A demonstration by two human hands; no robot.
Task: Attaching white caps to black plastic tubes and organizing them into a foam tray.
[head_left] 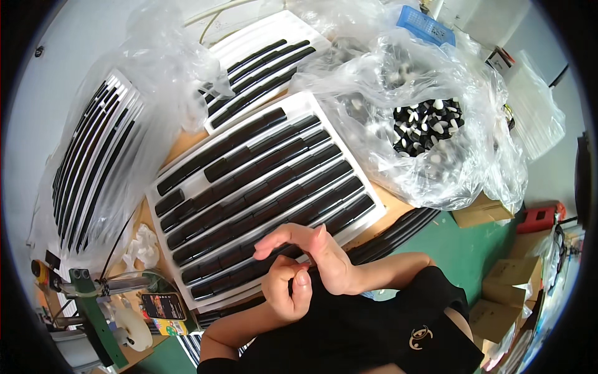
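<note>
My left hand (288, 292) is closed in a fist just beyond my chest, at the near edge of a white tray (321, 111). Whatever it may hold is hidden by the curled fingers. Right beside it, my right hand (327, 255) has its fingers stretched out to the left over the fist, with the thumb raised; nothing shows in it. The tray carries rows of glossy black tubes (274, 181) laid end to end in its grooves. One gap shows in the second row from the far side, near the left.
Behind lies another tray of black tubes (261, 68); a plastic-wrapped stack (93, 162) stands left. A clear bag (367, 162) holds small black-and-white parts (430, 124). Near left are a green machine frame (93, 318) and a phone (164, 306). Cardboard boxes (507, 280) sit right.
</note>
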